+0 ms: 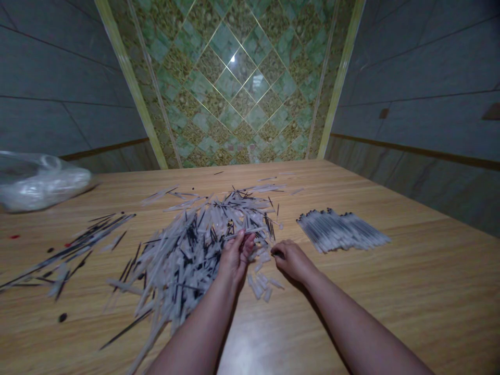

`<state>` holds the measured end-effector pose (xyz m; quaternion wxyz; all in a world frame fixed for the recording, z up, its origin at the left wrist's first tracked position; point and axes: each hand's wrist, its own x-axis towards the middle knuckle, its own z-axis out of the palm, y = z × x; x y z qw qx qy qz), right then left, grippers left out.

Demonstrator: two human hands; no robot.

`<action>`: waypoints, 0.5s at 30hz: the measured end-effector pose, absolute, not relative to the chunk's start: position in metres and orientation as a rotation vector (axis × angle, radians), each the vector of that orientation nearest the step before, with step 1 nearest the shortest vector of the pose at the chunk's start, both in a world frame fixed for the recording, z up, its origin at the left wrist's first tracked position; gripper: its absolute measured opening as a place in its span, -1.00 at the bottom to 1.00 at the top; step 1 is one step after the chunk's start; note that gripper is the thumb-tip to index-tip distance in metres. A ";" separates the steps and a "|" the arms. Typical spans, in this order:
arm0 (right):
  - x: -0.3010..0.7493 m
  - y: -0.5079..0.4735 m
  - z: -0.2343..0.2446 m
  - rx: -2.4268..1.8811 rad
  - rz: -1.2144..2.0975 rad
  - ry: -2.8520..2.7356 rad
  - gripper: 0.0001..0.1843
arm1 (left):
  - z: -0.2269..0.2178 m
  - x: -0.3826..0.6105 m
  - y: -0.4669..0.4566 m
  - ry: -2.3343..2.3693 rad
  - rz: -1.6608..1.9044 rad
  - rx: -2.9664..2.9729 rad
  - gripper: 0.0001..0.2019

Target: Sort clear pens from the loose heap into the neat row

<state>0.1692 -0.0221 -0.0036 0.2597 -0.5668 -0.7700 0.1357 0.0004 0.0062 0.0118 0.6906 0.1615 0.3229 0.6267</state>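
Note:
My left hand (236,255) is closed around a slim translucent pen tube (250,230), which points to the right from the fingertips. To its right, my right hand (292,258) is closed just above the table, fingertips pinched together. Something small and dark shows at those fingertips, too small to name. Under and left of my left hand spreads a large heap of translucent pen tubes and black refills (195,250). Short clear caps (261,285) lie loose between my forearms. A neat row of pens (339,230), clear with dark cores and black ends, lies to the right.
A clear plastic bag (47,182) sits at the table's far left. Scattered black refills (89,234), a black round plug (62,317) and a small red piece (14,237) lie on the left of the wooden table (390,291). A tiled wall (242,94) stands behind.

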 end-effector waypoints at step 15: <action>0.166 -0.015 -0.010 -1.236 0.691 -1.711 -0.76 | 0.012 0.001 0.005 0.724 1.380 0.353 -0.95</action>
